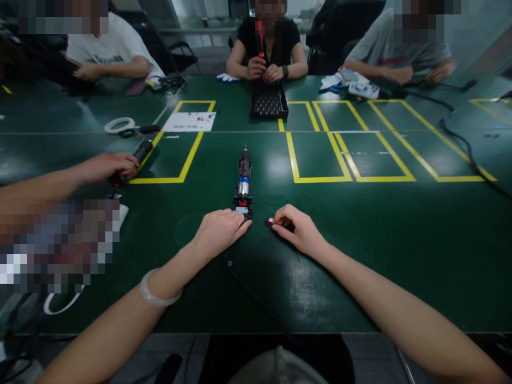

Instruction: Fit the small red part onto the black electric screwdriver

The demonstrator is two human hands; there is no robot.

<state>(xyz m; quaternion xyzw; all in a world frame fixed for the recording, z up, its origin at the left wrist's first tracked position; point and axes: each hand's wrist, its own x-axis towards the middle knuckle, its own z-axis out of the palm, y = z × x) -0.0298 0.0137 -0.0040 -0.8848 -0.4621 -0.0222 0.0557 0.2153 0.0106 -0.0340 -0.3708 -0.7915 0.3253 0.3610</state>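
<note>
**Tool (244, 180) lies in one line, red bit (271, 221) waits apart**

The tool is on the green table (400, 250), its thin tip pointing away from me. Working from far off, I see its front parts lined up, so that much looks done. My left hand (221, 228) has its fingers curled in on the near end. My right hand (301, 228) pinches the red bit between thumb and finger, near the tool but not touching it. That bit looks left to do; I can't tell if more is. A black cord (252, 293) lies nearer me, its end loose. Farther out, another person's hand (125, 166) holds a dark tool (144, 151).
</note>
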